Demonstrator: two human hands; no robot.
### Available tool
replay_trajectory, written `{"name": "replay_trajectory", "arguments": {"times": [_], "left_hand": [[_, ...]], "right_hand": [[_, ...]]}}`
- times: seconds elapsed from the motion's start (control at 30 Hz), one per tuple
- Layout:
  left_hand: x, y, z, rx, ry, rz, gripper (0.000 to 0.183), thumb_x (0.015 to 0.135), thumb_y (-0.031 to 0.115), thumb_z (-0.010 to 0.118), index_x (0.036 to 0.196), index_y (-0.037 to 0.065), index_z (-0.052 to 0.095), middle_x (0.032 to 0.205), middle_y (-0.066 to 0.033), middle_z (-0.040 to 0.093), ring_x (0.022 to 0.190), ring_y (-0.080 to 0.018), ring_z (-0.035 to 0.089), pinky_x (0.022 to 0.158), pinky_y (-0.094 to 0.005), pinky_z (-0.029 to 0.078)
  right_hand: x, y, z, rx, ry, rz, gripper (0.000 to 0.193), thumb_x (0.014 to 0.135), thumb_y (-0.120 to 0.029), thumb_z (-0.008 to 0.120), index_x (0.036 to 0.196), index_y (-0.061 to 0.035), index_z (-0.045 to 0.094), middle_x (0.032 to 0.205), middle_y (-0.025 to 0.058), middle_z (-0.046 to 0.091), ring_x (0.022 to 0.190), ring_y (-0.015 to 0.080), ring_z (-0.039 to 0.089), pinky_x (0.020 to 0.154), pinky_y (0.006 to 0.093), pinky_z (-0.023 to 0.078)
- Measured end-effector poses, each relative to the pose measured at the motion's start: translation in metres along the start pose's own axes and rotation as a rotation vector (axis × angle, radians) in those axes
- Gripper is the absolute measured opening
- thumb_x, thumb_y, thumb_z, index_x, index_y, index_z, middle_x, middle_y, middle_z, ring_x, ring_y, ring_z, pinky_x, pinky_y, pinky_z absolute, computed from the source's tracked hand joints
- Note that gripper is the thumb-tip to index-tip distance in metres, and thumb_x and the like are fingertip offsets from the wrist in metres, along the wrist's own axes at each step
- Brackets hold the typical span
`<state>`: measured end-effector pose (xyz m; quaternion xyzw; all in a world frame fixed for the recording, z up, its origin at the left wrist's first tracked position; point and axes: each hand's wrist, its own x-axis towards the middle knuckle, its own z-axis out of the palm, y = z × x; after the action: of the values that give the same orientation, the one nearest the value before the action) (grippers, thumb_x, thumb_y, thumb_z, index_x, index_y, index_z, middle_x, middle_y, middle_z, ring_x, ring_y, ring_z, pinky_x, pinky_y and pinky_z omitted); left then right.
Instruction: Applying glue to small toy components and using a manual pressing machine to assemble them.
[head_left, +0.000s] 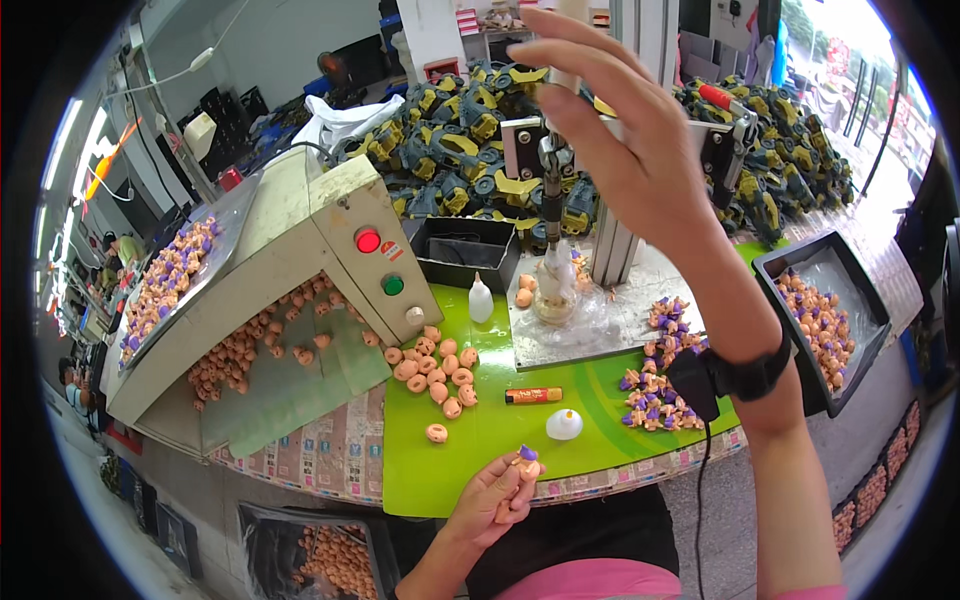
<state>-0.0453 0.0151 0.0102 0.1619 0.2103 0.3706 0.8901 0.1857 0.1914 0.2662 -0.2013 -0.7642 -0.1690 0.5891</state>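
Near the front edge of the green mat (480, 400), my left hand (487, 505) is closed on a small flesh-coloured toy figure with a purple part (527, 458) on its top. High up in front of the lever press (552, 190), my right hand (635, 130) is raised with its fingers stretched out and apart. It is beside the press's pale upright handle (566, 75), and I cannot tell whether it touches it. Under the press shaft is a clear holder (556, 290) on a metal base plate (535, 345). Several round toy heads (430, 365) lie left of the plate.
A beige machine (350, 225) with lit buttons stands at left. Purple-and-flesh toy bodies (665, 400) lie at right, near a black tray (875, 330) of more. White squeeze bottles (480, 300) and a lighter (534, 396) are on the mat. Yellow-and-grey plastic parts (450, 150) are heaped behind.
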Motion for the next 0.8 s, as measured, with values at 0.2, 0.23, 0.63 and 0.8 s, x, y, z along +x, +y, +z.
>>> {"name": "replay_trajectory", "arguments": {"times": [0.2,0.23,0.63,0.8], "left_hand": [[-0.009,0.01,-0.008,0.012,0.078,0.065,0.035,0.094,0.022,0.058,0.123,0.003,0.052,0.109,-0.0103,0.06,0.064,-0.0082,0.043,0.043,-0.015,0.034],[-0.011,0.013,-0.01,0.008,0.077,0.07,0.035,0.094,0.022,0.058,0.123,0.003,0.052,0.109,-0.0103,0.06,0.064,-0.0082,0.043,0.043,-0.015,0.034],[0.0,0.031,0.002,0.112,0.126,0.105,0.026,0.095,0.011,0.056,0.12,0.005,0.055,0.107,-0.0092,0.062,0.062,-0.0068,0.044,0.043,-0.0154,0.035],[-0.002,0.037,0.004,0.18,0.193,0.135,0.025,0.095,0.011,0.057,0.119,0.006,0.055,0.104,-0.0086,0.062,0.06,-0.0068,0.045,0.043,-0.016,0.034]], "right_hand": [[-0.024,0.01,0.016,0.282,0.0,0.519,0.021,0.088,-0.011,0.059,0.107,-0.003,0.063,0.128,0.0164,0.056,0.113,0.0305,0.056,0.098,0.0363,0.043],[-0.039,0.006,0.014,0.231,0.028,0.584,0.02,0.087,-0.01,0.059,0.104,-0.0018,0.063,0.126,0.0175,0.057,0.113,0.0322,0.056,0.097,0.0371,0.043],[-0.222,-0.02,0.045,-0.199,-0.77,0.637,0.027,0.084,-0.022,0.061,0.102,-0.0018,0.066,0.124,0.02,0.055,0.121,0.0383,0.045,0.098,0.0458,0.041],[-0.211,-0.039,0.034,-0.005,-0.639,0.692,0.015,0.086,-0.015,0.057,0.085,-0.0005,0.062,0.119,0.0161,0.054,0.107,0.0338,0.055,0.089,0.0424,0.046]]}}
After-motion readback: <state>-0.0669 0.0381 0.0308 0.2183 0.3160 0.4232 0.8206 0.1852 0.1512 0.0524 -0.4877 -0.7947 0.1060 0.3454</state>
